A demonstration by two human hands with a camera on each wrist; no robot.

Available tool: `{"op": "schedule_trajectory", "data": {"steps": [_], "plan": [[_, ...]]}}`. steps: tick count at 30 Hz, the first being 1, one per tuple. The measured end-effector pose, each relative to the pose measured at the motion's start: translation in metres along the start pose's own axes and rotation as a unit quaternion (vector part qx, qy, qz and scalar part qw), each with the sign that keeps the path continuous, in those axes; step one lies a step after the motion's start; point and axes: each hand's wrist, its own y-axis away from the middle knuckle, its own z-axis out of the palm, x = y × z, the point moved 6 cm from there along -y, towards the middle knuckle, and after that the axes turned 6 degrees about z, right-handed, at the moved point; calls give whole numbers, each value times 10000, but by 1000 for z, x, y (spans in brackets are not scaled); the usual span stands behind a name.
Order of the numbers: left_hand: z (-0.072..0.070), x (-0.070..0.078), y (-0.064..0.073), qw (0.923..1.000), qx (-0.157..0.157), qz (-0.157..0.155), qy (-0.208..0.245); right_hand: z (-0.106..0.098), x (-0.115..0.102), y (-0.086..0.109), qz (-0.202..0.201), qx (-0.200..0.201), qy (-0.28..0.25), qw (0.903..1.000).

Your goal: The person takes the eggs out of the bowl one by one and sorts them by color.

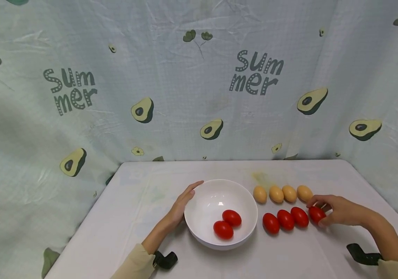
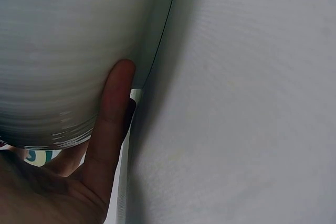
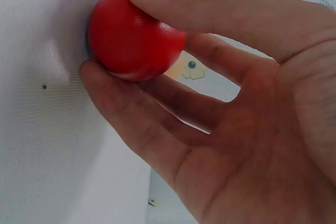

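A white bowl (image 1: 204, 203) stands mid-table with two red eggs (image 1: 223, 229) lying inside. My left hand (image 1: 179, 207) rests against the bowl's left side, its fingers extended along the outer wall. In the left wrist view a straight finger (image 2: 111, 108) lies on that wall. At the right end of a row of red eggs, my right hand (image 1: 345, 211) holds one red egg (image 3: 128, 38) between thumb and fingers, low over the white cloth. Three other red eggs (image 1: 285, 220) lie between this hand and the bowl.
Behind the red eggs runs a row of several tan eggs (image 1: 276, 194), right of the bowl. The table (image 1: 143, 201) has a white cover. A hanging cloth (image 1: 171, 85) printed with avocados closes off the back and sides. Black straps (image 1: 362, 255) sit at both wrists.
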Motion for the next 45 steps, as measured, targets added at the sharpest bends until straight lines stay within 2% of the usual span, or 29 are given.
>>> {"op": "schedule_trajectory", "data": {"steps": [5, 12, 19, 25, 30, 34, 40, 43, 45], "plan": [[2, 0, 0, 10000, -42, 1, -70, 2, 2, 1, 84, -56, 29, 9999], [1, 0, 1, 10000, 41, -89, 5, 2, 3, 2, -141, -138, -4, 9998], [1, -1, 1, 10000, -10, -68, -20, 3, 8, 0, 30, -158, -22, 9999], [2, -1, 0, 9999, -89, -26, -97, 2, 8, 3, -17, -120, -79, 9999], [2, 0, 1, 9999, -84, 5, -85, -4, 0, 8, -121, 123, 82, 9998], [2, 1, 0, 9999, -80, 83, -12, -8, -12, 12, -360, 492, 354, 9975], [1, 1, 0, 10000, -25, -49, 33, -11, -35, 13, -829, 1345, 813, 9841], [1, 2, 1, 10000, -21, -79, 22, -10, -46, 11, -1042, 1606, 884, 9775], [1, 3, 1, 10000, -4, -80, 22, -8, -52, 9, -1132, 1643, 881, 9759]]}}
